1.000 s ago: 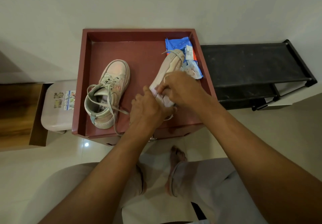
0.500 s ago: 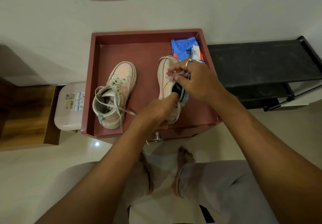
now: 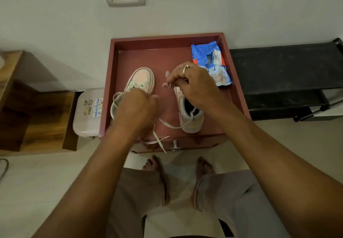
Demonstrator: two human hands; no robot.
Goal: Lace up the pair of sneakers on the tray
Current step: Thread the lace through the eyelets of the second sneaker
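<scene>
Two pale pink sneakers lie on the dark red tray point(image 3: 163, 56). My left hand point(image 3: 136, 110) is closed over the heel end of the left sneaker point(image 3: 143, 78), whose toe points to the wall. A white lace point(image 3: 158, 139) trails from under that hand over the tray's front edge. Over the front of the right sneaker point(image 3: 192, 122), my right hand point(image 3: 194, 86) pinches a small pale pink wad point(image 3: 167, 79) in its fingertips. This shoe's dark opening shows, and a loose lace point(image 3: 169, 124) runs left from it across the tray.
A torn blue packet point(image 3: 211, 61) lies in the tray's far right corner. A black rack point(image 3: 278, 67) stands to the right, with a white stool point(image 3: 87, 115) and wooden furniture point(image 3: 37, 119) to the left. A metal knob point(image 3: 175, 146) sticks out below the tray front.
My left hand has left the right sneaker and moved onto the left one. My right hand has lifted toward the right shoe's toe with a pink wad. The camera has moved closer.
</scene>
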